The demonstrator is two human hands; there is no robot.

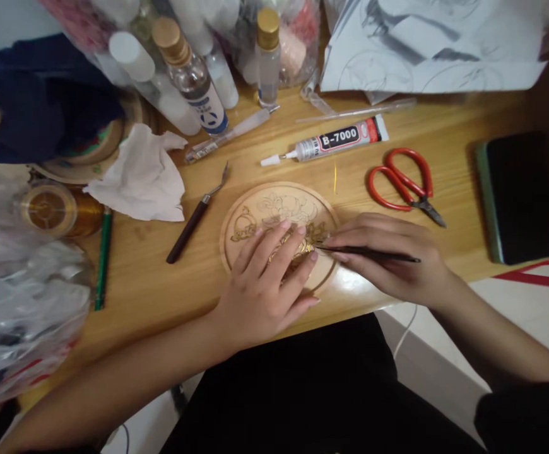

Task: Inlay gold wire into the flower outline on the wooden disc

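A round wooden plaque (236, 217) with a raised rim lies near the table's front edge. Drawn lines and gold wire outlines (243, 224) cover part of its face. My left hand (267, 287) rests on the plaque with fingers spread, hiding its lower left part. In my right hand (397, 249) is a pair of slim dark tweezers (373, 252), pinched between thumb and fingers. The tweezers' tips touch or hover just over the gold wire beside my left fingertips; I cannot tell which. A short gold wire piece (335, 180) lies just beyond the plaque.
Behind the plaque are a B-7000 glue tube (336, 142), a pen (236, 132) and bottles (199, 88). Red-handled pliers (404, 183) and a phone (515, 195) lie right. Leftward are a dark-handled tool (194, 224), crumpled tissue (144, 176), a green pencil (104, 258) and a wire spool (50, 208).
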